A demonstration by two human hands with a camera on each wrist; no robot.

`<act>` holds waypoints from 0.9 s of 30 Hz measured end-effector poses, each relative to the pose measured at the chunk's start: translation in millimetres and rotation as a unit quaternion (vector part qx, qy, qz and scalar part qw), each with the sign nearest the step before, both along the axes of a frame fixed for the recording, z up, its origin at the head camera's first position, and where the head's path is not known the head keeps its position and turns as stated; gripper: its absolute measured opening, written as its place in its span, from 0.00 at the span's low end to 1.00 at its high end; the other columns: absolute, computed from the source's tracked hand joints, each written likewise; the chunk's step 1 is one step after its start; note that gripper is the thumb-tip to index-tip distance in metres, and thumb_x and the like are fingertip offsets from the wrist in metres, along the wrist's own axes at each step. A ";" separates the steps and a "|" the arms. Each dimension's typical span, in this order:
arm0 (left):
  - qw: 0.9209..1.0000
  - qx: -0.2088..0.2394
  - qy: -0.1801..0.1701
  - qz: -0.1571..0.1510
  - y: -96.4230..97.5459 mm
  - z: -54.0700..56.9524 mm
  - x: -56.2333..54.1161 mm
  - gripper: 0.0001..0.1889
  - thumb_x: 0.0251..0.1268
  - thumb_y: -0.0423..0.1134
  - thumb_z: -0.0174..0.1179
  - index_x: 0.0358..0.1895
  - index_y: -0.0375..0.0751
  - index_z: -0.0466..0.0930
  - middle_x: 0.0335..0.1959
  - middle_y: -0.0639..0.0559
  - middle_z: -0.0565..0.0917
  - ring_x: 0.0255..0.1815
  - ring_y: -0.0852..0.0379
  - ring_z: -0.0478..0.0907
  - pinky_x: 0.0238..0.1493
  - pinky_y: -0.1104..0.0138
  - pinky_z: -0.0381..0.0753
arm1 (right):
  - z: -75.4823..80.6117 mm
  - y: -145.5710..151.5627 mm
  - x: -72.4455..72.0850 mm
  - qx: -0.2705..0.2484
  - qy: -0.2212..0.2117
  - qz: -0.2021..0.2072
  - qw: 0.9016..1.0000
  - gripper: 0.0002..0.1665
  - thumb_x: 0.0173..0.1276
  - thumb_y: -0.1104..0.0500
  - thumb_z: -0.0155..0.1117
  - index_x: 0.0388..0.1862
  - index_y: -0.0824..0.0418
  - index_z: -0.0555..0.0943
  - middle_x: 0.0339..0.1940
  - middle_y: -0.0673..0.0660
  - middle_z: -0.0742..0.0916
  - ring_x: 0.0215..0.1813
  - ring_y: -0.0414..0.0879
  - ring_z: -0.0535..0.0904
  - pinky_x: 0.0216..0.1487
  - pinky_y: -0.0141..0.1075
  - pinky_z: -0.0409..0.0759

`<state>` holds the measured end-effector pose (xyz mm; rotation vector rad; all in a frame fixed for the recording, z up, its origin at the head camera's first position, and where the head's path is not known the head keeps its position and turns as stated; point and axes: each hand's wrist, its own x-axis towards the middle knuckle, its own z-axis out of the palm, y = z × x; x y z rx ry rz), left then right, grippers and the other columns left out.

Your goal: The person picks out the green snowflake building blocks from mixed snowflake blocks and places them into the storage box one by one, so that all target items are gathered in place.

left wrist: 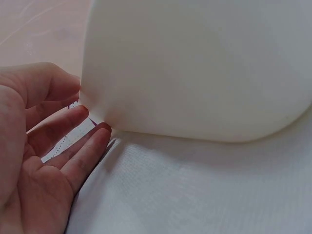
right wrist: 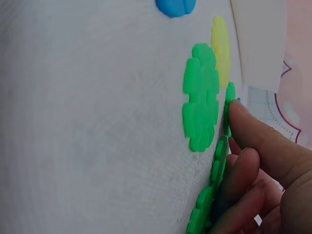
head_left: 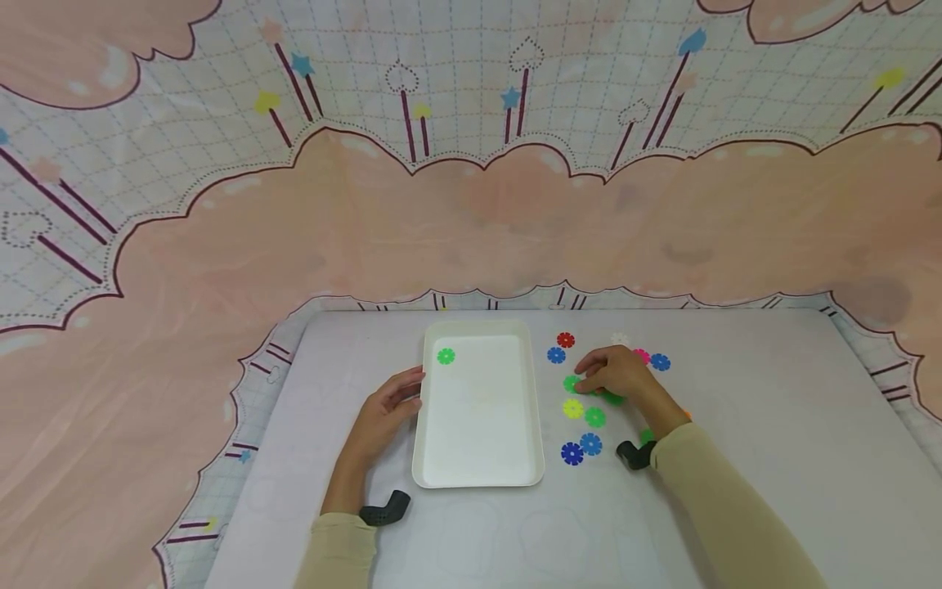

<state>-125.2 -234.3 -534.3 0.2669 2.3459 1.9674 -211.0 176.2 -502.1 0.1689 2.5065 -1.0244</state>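
A white tray lies on the table with one green flower-shaped disc inside, near its far left corner. My left hand rests its fingertips against the tray's left edge; in the left wrist view the fingers are slightly bent at the tray's side wall. My right hand is over the scattered discs right of the tray. Its thumb and index finger are at a green disc, and the right wrist view shows the thumb on this disc's edge. The index fingertip is hidden there.
Below the right hand lie a yellow disc, another green disc and blue discs. Farther back are a red disc, a blue disc and a pink disc. A patterned cloth hangs behind the table.
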 end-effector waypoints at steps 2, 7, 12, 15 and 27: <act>1.000 0.001 0.000 0.000 0.5 0.4 0.0 0.23 0.71 0.32 0.63 0.68 0.40 0.76 0.75 0.47 0.71 0.72 0.40 0.72 0.64 0.76 0.77 | 0.4 0.1 -0.2 0.000 -0.002 0.001 1.000 0.19 0.55 0.51 0.83 0.44 0.52 0.89 0.39 0.55 0.85 0.38 0.49 0.79 0.36 0.33 0.78; 1.000 0.000 0.000 0.001 0.7 0.5 0.0 0.23 0.71 0.32 0.63 0.68 0.41 0.76 0.75 0.47 0.71 0.72 0.40 0.72 0.64 0.76 0.76 | 1.9 0.3 0.0 -0.006 -0.004 0.000 1.000 0.17 0.55 0.52 0.83 0.43 0.52 0.90 0.38 0.55 0.85 0.38 0.49 0.79 0.35 0.32 0.78; 1.000 0.000 -0.001 0.005 1.5 1.2 -0.3 0.23 0.71 0.31 0.63 0.67 0.40 0.76 0.75 0.47 0.71 0.72 0.39 0.72 0.65 0.76 0.76 | 4.7 -0.5 0.9 -0.009 -0.006 -0.004 1.000 0.16 0.55 0.53 0.82 0.43 0.53 0.90 0.38 0.55 0.85 0.37 0.49 0.79 0.36 0.32 0.78; 1.000 0.001 -0.001 0.005 1.8 1.4 -0.2 0.23 0.70 0.31 0.63 0.68 0.39 0.76 0.75 0.46 0.71 0.72 0.39 0.72 0.65 0.76 0.76 | 6.2 -1.0 1.0 -0.009 -0.010 -0.006 1.000 0.16 0.55 0.53 0.82 0.43 0.53 0.90 0.39 0.56 0.85 0.38 0.49 0.79 0.36 0.32 0.79; 1.000 0.010 0.002 -0.004 0.3 0.2 -2.8 0.23 0.70 0.31 0.63 0.68 0.38 0.76 0.75 0.45 0.71 0.72 0.38 0.72 0.65 0.75 0.77 | 8.3 -1.6 -0.3 -0.015 -0.017 -0.006 1.000 0.16 0.56 0.55 0.82 0.43 0.54 0.90 0.37 0.56 0.84 0.37 0.49 0.79 0.35 0.32 0.78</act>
